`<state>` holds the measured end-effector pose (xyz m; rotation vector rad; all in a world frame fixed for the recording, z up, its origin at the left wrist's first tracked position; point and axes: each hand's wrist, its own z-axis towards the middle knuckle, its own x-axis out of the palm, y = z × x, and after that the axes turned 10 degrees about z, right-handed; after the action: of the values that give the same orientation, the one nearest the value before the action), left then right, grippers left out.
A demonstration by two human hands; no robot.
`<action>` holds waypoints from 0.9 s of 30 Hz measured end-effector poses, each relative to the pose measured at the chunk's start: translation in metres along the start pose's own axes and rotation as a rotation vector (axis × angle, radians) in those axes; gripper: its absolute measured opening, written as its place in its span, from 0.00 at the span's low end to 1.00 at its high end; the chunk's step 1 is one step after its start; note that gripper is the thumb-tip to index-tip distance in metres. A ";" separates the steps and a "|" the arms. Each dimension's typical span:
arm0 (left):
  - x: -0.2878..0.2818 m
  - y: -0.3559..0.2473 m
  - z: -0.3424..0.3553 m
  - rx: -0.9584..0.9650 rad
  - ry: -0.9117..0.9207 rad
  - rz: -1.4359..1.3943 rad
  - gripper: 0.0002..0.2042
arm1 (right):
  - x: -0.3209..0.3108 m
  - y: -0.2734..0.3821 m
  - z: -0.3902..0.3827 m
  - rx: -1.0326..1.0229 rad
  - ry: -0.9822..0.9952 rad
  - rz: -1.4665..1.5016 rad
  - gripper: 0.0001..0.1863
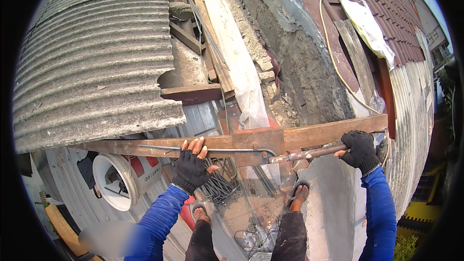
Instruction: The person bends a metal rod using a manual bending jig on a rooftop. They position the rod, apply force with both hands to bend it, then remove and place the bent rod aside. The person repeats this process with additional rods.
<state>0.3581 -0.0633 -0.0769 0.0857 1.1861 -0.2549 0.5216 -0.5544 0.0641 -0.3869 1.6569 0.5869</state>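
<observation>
A brown wooden beam (333,130) spans across in front of me, with a rusty metal plate (258,142) at its middle. Along the beam lies a thin steel rod (229,150), its right end curved into a hook by the plate. My left hand (191,166), in a black fingerless glove, presses the rod against the beam, fingers curled over it and thumb out to the side. In the gloved fist of my right hand (360,152) is the grip end of a rusty bending bar (311,153). The bar's other end meets the rod's hooked end.
Several thin rods (217,183) lie bundled below the beam. A white bucket (116,179) with things inside rests on metal sheeting at left. Corrugated roofing (96,63) rises at far left, a rough trench (302,63) and tiled roof (372,9) at far right. My sandaled feet stand below.
</observation>
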 end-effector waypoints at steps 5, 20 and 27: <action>0.003 0.005 0.011 -0.010 0.089 0.050 0.38 | 0.001 -0.001 0.002 0.017 0.012 -0.046 0.30; -0.008 0.007 0.055 0.045 0.214 0.114 0.27 | -0.003 -0.001 0.006 0.052 0.106 -0.019 0.30; 0.002 0.011 0.054 0.017 0.319 0.073 0.35 | -0.002 -0.008 0.013 0.051 0.127 0.008 0.31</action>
<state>0.4105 -0.0635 -0.0589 0.1899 1.4950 -0.1912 0.5367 -0.5532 0.0638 -0.3869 1.7924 0.5336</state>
